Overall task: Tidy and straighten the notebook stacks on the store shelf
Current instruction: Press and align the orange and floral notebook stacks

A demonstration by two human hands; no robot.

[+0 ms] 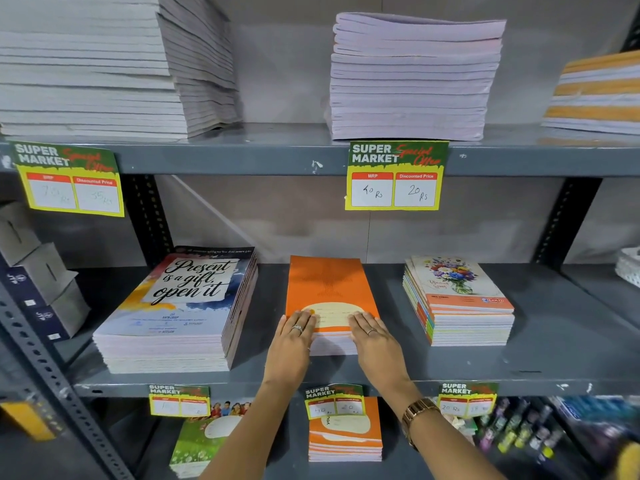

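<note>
A stack of orange notebooks (325,285) lies in the middle of the grey middle shelf (381,375). My left hand (292,344) rests flat on the stack's front left corner, fingers together on the cover. My right hand (375,341) lies flat on the front right corner, fingers on the cream label. Neither hand grips anything. To the left sits a taller stack with a "Present is a gift, open it" cover (180,306). To the right is a stack with a flower cover (457,299), its notebooks slightly fanned out.
The upper shelf carries a big grey-white stack (104,64), a lilac stack (412,81) and an orange-striped stack (599,95). Price tags (394,174) hang off the shelf edges. Below lie more orange notebooks (346,434) and small bottles (519,431). Boxes (41,282) stand at left.
</note>
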